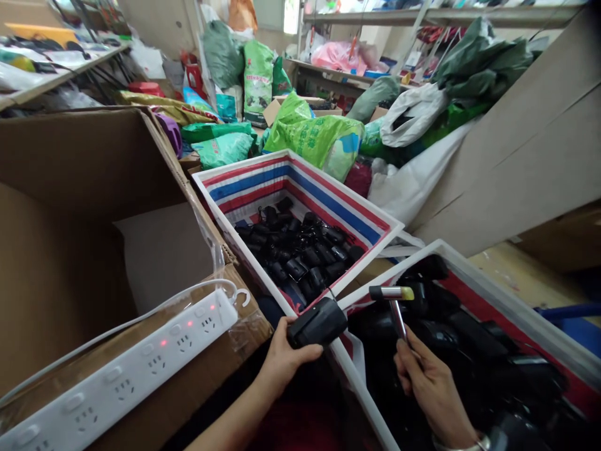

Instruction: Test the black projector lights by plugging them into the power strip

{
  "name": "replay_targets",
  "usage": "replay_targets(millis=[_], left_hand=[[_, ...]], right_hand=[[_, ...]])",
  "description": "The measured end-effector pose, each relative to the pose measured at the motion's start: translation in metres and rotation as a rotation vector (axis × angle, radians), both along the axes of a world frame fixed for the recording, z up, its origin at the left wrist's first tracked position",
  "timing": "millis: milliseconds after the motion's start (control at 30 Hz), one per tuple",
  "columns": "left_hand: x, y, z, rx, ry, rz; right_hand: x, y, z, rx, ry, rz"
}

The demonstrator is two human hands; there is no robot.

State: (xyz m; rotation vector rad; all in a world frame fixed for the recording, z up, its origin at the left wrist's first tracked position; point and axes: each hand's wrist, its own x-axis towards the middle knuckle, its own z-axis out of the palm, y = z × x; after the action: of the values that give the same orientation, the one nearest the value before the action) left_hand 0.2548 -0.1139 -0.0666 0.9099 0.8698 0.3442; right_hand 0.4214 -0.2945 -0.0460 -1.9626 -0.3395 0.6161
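Note:
My left hand [282,358] is closed around a black plastic housing [318,323], rounded and boxy, with a thin wire at its top; its exact kind I cannot make out. This housing is held over the near corner of a white-rimmed crate [394,227] lined with striped cloth. Several small black parts lie heaped inside that crate. In my right hand [432,379] is a small hammer [390,293], gripped by its metal handle, with one dark and one yellow end. Below the hammer, a second white-rimmed crate [370,410] holds larger black housings.
At left stands an open cardboard box [51,156], with a white power strip [141,369] along its near edge. Green bags [312,128] and other sacks crowd the floor beyond the crates. A large cardboard sheet [526,144] leans at right. Shelves [451,17] line the back.

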Motion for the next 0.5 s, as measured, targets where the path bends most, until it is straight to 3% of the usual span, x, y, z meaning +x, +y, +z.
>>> replay_targets(millis=[200, 500], left_hand=[[-0.011, 0.008, 0.018, 0.322, -0.006, -0.111], [-0.017, 0.011, 0.021, 0.528, 0.04, -0.196]], right_hand=[[-0.01, 0.001, -0.005, 0.037, -0.009, 0.041], [-0.011, 0.005, 0.003, 0.015, -0.057, 0.075]])
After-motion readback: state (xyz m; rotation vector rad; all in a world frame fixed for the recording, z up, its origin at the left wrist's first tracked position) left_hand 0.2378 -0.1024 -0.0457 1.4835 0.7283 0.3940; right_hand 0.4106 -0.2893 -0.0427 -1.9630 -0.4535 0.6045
